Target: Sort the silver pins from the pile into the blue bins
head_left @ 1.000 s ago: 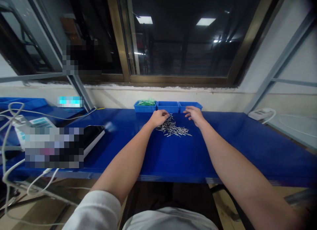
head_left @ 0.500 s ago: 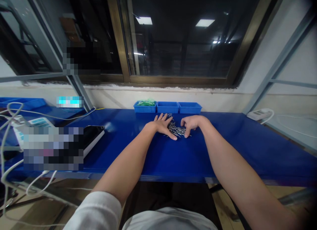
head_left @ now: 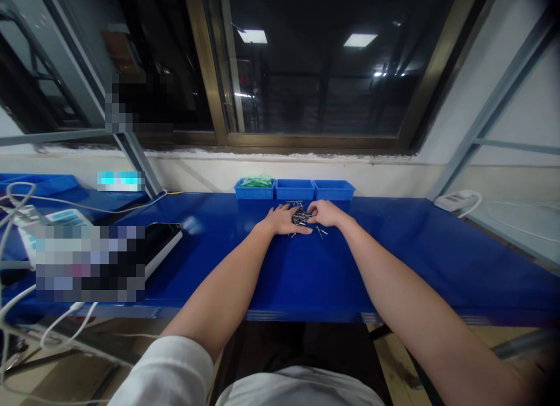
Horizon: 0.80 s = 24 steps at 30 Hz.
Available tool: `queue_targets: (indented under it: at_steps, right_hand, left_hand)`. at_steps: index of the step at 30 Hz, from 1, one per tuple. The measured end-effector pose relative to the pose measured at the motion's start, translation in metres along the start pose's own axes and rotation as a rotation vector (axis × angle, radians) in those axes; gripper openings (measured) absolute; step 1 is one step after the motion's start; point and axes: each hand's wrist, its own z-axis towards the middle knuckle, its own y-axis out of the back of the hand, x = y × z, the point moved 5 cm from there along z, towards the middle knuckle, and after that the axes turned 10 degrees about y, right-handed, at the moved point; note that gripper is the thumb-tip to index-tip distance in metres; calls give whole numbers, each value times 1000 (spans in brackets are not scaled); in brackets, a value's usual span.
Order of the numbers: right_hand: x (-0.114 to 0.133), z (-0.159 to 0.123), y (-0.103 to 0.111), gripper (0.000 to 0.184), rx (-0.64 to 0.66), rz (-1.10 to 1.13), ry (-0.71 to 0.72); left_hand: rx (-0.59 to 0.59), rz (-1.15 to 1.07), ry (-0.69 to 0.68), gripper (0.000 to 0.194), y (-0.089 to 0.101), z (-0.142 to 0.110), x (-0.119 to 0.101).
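Observation:
A pile of thin silvery metal pins (head_left: 301,217), which look like blind rivets, lies on the blue tabletop between my two hands. My left hand (head_left: 282,219) rests at the pile's left side, open and palm down, with its fingers spread and its thumb reaching along the near edge. From the right, my right hand (head_left: 326,212) touches the pile with bent fingers, its thumb apart from them. Part of the pile is hidden beneath the hands. A few loose pins (head_left: 321,232) lie just nearer to me than the right hand.
Three blue bins stand against the wall behind the pile; the left bin (head_left: 255,191) holds green bags. A dark-screened device (head_left: 164,234) and white cables (head_left: 11,248) are on the left. A white power strip (head_left: 457,200) sits at the back right.
My left hand has spread open along the pile's left side. My right hand has come down and moved left against the pile, which is now more compact, with a few pins left outside.

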Motion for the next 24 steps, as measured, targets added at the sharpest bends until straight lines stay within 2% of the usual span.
queue_targets:
  at_steps: [6, 12, 18, 24]
  right_hand:
    - [-3, 0, -2, 17, -101, 79, 63]
    - [-5, -1, 7, 11, -188, 85, 75]
    - [0, -6, 17, 15, -307, 92, 40]
    - [-3, -5, 16, 23, -393, 363, -40]
  left_hand:
    - [-72, -28, -30, 90, 3, 1, 0]
    - [-153, -70, -57, 88, 9, 4, 4]
    - [-306, -116, -150, 63, 16, 6, 2]
    - [-369, -174, -212, 36, 27, 1, -4]
